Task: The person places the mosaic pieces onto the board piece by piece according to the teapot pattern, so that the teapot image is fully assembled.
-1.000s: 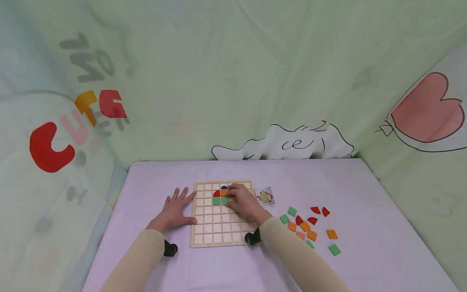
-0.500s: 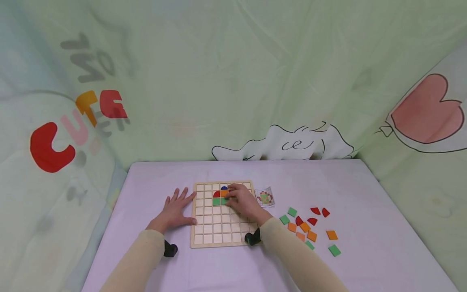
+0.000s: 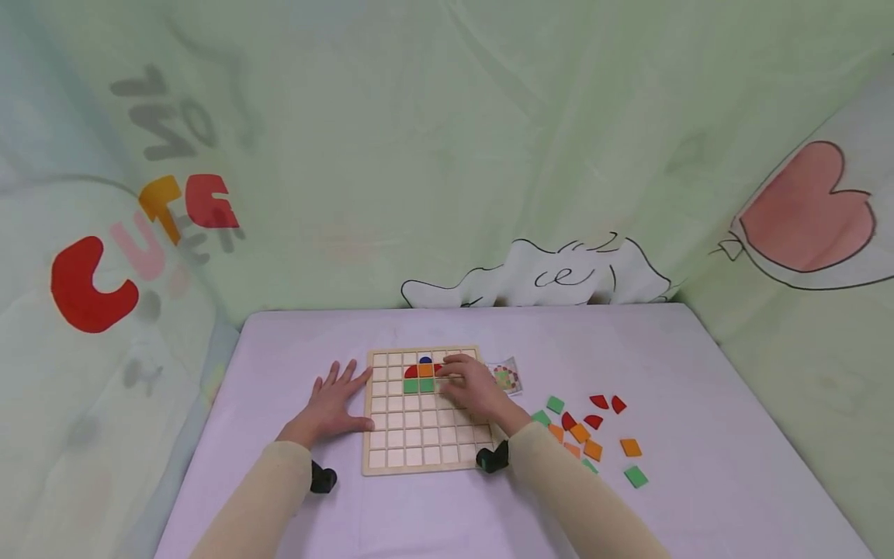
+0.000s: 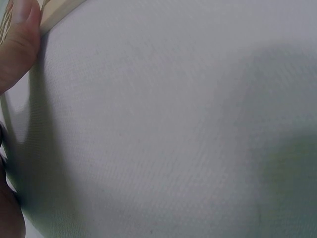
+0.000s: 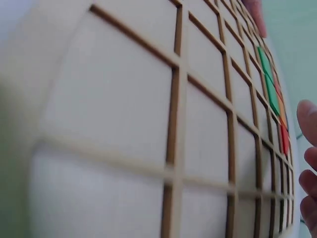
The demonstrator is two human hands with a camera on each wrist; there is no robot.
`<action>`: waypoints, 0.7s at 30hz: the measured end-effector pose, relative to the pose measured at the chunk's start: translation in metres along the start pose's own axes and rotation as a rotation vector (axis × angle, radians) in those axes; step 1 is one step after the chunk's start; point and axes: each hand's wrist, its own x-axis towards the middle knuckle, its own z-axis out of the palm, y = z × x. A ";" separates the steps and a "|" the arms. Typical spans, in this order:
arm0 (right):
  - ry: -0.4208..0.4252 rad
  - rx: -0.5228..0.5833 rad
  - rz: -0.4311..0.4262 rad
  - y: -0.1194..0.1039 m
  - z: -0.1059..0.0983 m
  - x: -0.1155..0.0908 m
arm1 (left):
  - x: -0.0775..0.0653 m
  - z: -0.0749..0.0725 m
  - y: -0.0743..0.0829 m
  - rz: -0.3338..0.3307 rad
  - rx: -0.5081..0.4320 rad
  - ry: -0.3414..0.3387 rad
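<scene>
My left hand (image 3: 331,409) lies with spread fingers at the left edge of the wooden grid board (image 3: 396,456); its thumb (image 4: 19,47) touches the frame in the left wrist view. Over the upper right cells hovers my right hand (image 3: 479,392), its fingers loosely bent with nothing seen between them. Just beside its fingertips a red quarter-circle tile (image 5: 284,139) sits in a cell. Left of that are an orange square tile (image 3: 425,371) and another red quarter-circle tile (image 3: 411,373). A blue rounded tile (image 3: 425,360) lies above, two green tiles (image 3: 419,385) below.
A small pattern card (image 3: 507,377) lies right of the board, partly behind the right hand. Farther right are several loose tiles: red quarter-circles (image 3: 598,401), orange squares (image 3: 631,447) and green squares (image 3: 636,476). A fabric backdrop stands behind the lilac table (image 3: 307,330).
My right hand has drawn back slightly to the right, letting go of the red quarter-circle tile, which now shows right of the orange one. The left hand keeps its place on the board.
</scene>
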 end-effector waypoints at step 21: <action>0.174 -0.048 0.310 0.072 -0.083 -0.130 | 0.002 0.001 -0.004 0.017 0.002 -0.017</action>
